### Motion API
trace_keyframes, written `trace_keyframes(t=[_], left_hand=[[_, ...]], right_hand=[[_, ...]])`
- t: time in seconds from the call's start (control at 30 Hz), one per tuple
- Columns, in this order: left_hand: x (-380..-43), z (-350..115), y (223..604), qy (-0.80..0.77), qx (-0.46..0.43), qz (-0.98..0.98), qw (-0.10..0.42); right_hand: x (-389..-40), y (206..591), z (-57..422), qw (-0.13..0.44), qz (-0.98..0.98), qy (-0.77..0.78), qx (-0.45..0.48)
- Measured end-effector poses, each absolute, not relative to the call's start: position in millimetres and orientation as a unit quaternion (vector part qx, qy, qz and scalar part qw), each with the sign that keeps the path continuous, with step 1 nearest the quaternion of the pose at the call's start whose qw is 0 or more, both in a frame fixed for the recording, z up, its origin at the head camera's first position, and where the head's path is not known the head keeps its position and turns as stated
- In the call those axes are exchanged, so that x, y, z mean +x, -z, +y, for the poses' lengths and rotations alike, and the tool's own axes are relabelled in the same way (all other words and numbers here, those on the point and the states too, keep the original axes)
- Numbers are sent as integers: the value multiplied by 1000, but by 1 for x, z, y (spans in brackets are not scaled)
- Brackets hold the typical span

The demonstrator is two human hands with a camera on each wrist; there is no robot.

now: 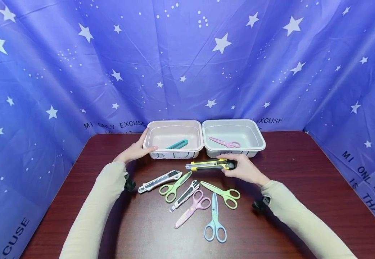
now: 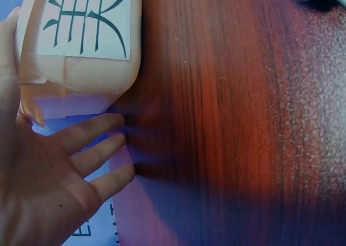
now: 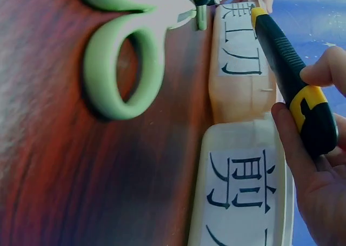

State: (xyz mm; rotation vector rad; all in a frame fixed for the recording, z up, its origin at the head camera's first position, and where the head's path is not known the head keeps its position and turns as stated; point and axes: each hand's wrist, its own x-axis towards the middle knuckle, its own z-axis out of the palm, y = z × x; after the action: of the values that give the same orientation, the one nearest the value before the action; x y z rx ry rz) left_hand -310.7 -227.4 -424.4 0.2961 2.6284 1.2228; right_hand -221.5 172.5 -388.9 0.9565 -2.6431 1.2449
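My right hand (image 1: 245, 168) pinches a yellow-and-black utility knife (image 1: 207, 164) between thumb and fingers. The knife points left, above the table in front of the two boxes. In the right wrist view the knife's black body (image 3: 284, 57) slants past the labelled box fronts. My left hand (image 1: 131, 151) rests at the left corner of the pinkish box (image 1: 174, 124), its thumb on the front rim. Spread, extended fingers (image 2: 97, 154) show beside that box in the left wrist view. A teal utility knife (image 1: 178, 144) lies inside the box.
The pale green-white box (image 1: 261, 144) beside it holds pink scissors (image 1: 224, 142). On the table lie two white-and-black utility knives (image 1: 159, 181), two green scissors (image 1: 224, 194), pink scissors (image 1: 193, 208) and blue scissors (image 1: 215, 219). A starry blue curtain (image 1: 187, 54) hangs behind.
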Motion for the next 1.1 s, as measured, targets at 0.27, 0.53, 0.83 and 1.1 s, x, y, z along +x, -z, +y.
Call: trace_keyframes(t=[0.27, 0.53, 0.83, 1.1], left_hand=[[-312, -228, 426, -420, 111, 895, 98], [-313, -229, 430, -419, 113, 896, 96], [-314, -230, 432, -417, 103, 897, 101], [-314, -228, 430, -416, 101, 898, 103]], right_hand=[[-244, 404, 173, 56, -857, -406, 313], [-265, 403, 163, 86, -847, -411, 327], [-276, 395, 145, 63, -866, -419, 267], [-286, 390, 129, 9, -830, -487, 272]])
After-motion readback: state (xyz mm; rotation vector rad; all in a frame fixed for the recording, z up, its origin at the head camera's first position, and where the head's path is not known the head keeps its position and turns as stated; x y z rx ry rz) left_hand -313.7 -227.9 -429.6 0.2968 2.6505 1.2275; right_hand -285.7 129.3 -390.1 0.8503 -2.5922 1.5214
